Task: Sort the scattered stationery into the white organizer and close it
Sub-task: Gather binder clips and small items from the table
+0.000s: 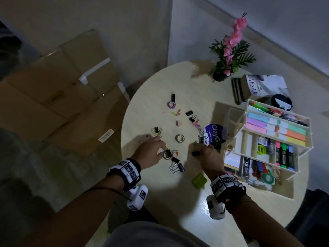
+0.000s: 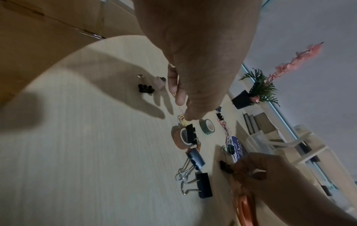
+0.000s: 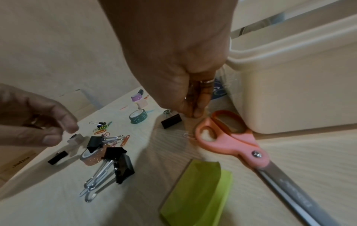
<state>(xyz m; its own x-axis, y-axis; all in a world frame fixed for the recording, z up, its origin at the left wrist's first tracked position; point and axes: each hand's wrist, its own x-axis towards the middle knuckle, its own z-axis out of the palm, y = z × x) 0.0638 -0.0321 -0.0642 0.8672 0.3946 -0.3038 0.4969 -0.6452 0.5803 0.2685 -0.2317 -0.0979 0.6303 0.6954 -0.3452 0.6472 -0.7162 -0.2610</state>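
the right hand point(image 1: 210, 155) pinches a black binder clip point(image 1: 195, 153) beside the open white organizer point(image 1: 302, 150); the left hand point(image 1: 151, 152) hovers, fingers loose, over clips mid-table point(image 1: 147, 97).

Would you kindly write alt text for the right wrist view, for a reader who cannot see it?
The right hand reaches down with curled fingers beside a black binder clip and pink-handled scissors lying against the white organizer. The left hand hovers over more clips, glitter tape and paper clips on the pale table, with a green sticky pad nearest the camera.
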